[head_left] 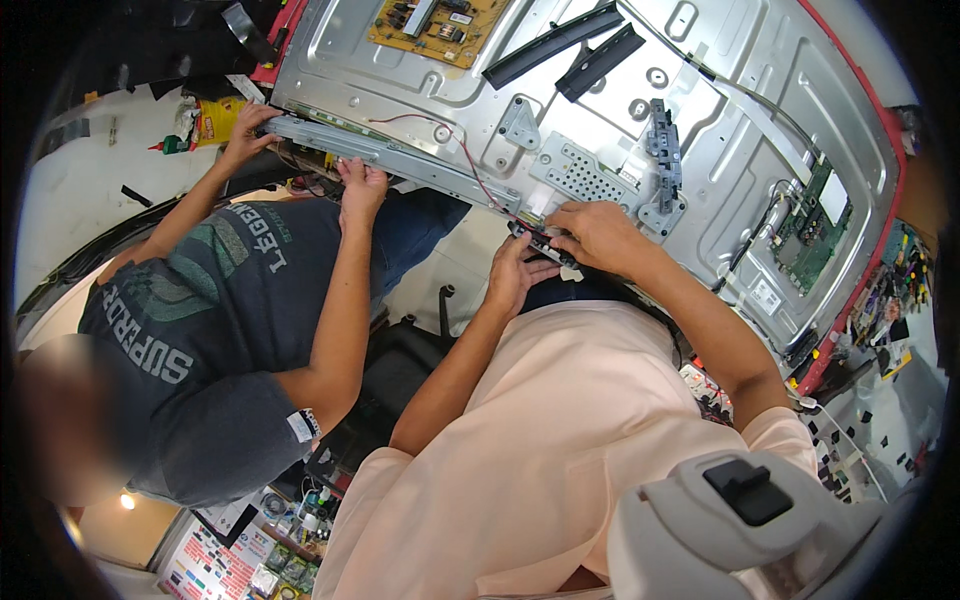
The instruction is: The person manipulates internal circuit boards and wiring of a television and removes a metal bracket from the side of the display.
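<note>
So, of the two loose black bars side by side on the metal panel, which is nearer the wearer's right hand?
The shorter, right-hand bar. The longer bar lies to its left, farther from the right hand.

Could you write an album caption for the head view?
Left hand and right hand at a small dark part beside a large silver panel; a co-worker grips a long metal bar.

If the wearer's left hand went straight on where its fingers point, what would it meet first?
The left hand would likely press first into the small, black, elongated part its fingers seem to hold; depth there is hard to judge.
</note>
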{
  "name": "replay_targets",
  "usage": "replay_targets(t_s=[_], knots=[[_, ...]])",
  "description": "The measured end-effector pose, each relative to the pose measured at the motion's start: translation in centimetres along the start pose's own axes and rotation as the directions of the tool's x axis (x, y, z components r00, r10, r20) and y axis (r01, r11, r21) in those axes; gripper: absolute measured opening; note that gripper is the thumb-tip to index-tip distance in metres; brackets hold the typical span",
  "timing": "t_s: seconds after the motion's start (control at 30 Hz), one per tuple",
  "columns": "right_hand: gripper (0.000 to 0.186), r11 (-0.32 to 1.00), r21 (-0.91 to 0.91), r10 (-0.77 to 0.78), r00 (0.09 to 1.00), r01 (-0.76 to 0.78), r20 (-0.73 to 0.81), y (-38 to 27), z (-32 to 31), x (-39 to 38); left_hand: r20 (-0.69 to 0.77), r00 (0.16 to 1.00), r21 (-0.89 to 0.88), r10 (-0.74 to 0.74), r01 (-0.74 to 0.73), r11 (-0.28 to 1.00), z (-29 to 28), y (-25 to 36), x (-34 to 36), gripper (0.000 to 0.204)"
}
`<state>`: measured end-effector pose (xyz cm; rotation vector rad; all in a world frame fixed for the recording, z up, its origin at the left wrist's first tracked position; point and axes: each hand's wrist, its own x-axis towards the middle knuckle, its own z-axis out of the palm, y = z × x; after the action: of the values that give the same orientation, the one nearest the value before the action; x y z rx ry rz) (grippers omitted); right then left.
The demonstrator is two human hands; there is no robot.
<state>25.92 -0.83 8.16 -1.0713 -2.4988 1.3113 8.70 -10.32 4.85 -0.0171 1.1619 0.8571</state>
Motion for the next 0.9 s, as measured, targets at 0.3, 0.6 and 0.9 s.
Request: replay_targets(t_s=[0.3, 0.6, 0.9], knots=[[0.015, 0.997, 0.077, 0.003, 0.993, 0.006, -0.12, 1.4, 2.1, -0.1, 0.052, 0.999, 0.091, 0.018, -0.023, 0.996, -0.9, 0.8, 0.4, 0.026], [0.014, 0.991, 0.133, 0.019, 0.989, 0.0, -0.143, 1.3, 1.9, -0.2, 0.09, 0.996, 0.095, -0.01, 0.001, 0.995, -1.2, 1.5, 0.6, 0.026], [0.015, 0.953, 0.301, 0.066, 0.965, 0.014, -0.252, 1.5, 2.4, -0.7, 0.083, 0.996, 0.107, -0.039, 0.03, 0.994, -1.6, 1.6, 0.9, 0.027]])
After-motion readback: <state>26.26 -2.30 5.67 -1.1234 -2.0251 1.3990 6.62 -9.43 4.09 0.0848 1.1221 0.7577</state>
